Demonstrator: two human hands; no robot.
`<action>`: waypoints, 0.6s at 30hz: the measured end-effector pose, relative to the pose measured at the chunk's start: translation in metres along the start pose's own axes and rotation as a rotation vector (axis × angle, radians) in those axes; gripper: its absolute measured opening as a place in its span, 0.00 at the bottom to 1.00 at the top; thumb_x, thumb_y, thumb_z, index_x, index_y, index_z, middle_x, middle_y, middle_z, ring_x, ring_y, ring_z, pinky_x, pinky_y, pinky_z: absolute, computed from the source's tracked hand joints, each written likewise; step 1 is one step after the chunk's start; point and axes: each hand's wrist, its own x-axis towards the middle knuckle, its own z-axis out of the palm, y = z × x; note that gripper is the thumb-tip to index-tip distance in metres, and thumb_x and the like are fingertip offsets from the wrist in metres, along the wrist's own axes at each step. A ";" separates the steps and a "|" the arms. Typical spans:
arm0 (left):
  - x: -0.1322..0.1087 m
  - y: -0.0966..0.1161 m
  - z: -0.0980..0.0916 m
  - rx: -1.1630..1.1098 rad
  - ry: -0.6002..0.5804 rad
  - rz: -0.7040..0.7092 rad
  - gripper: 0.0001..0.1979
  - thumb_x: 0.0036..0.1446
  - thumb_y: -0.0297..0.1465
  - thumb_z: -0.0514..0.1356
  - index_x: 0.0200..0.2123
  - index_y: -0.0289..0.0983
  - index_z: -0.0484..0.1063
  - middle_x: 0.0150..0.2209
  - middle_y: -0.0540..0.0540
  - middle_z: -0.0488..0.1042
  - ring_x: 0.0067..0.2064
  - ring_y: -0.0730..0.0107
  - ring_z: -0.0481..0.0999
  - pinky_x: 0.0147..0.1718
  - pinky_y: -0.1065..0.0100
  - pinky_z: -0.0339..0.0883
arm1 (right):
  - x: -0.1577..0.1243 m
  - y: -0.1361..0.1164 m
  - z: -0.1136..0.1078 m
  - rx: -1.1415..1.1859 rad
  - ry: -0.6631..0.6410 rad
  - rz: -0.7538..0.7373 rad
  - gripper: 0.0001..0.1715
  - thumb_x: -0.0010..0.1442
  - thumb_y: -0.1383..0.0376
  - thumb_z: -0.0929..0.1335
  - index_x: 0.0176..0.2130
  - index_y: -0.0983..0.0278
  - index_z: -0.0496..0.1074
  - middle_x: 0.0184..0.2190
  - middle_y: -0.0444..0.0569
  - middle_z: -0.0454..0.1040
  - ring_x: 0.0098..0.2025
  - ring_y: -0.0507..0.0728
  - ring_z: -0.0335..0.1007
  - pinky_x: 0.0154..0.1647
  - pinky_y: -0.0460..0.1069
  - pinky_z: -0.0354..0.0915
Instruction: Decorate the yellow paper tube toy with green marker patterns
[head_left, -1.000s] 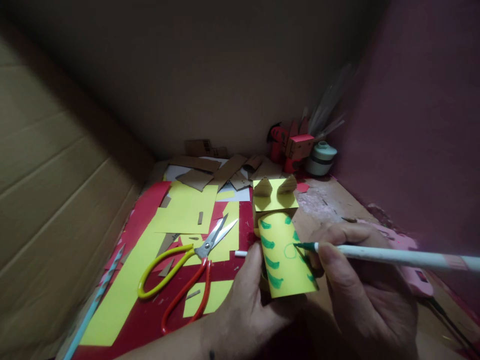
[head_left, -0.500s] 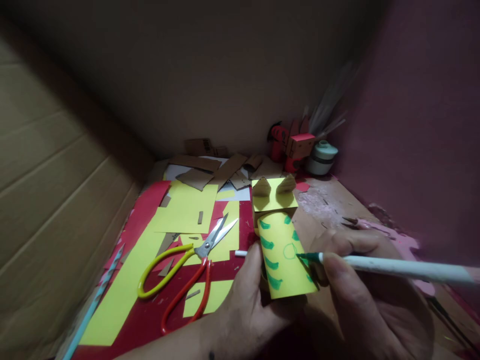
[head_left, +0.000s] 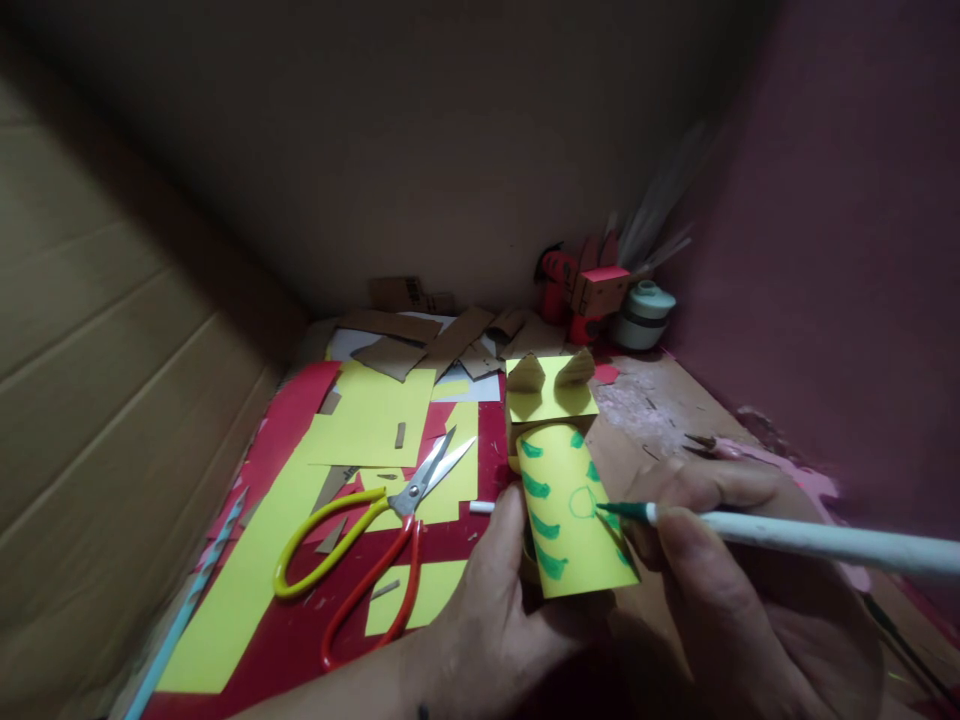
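The left hand (head_left: 504,600) was partly closed around the yellow tube (head_left: 564,535), right of the open scissors (head_left: 410,497) and just before the eared box (head_left: 551,400). The right hand (head_left: 739,575) pinched a marker (head_left: 810,537), its green tip (head_left: 626,511) by a drawn circle (head_left: 582,502).

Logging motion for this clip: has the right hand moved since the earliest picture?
Yes: against the scissors, which lie in place, the right hand has shifted slightly rightward and lower in the view.
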 end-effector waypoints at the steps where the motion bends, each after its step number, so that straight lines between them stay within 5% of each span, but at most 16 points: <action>1: 0.000 0.000 0.001 -0.007 -0.002 0.007 0.28 0.58 0.30 0.64 0.58 0.37 0.57 0.57 0.37 0.71 0.58 0.50 0.71 0.58 0.53 0.65 | 0.001 0.000 0.001 0.001 0.037 0.013 0.08 0.64 0.71 0.63 0.37 0.57 0.65 0.21 0.41 0.70 0.22 0.53 0.70 0.21 0.46 0.67; 4: 0.001 0.002 0.002 -0.033 -0.009 0.037 0.28 0.58 0.27 0.64 0.59 0.36 0.57 0.58 0.37 0.70 0.59 0.51 0.70 0.60 0.52 0.63 | 0.001 0.002 0.004 -0.059 0.120 0.033 0.05 0.64 0.68 0.64 0.37 0.57 0.68 0.25 0.44 0.70 0.26 0.55 0.70 0.23 0.48 0.67; 18: 0.000 0.002 0.001 -0.018 -0.008 0.015 0.27 0.60 0.30 0.63 0.59 0.38 0.56 0.58 0.37 0.71 0.59 0.50 0.70 0.56 0.53 0.65 | 0.002 0.005 0.009 -0.066 0.069 0.007 0.09 0.65 0.71 0.61 0.40 0.58 0.66 0.22 0.40 0.68 0.22 0.52 0.68 0.22 0.45 0.65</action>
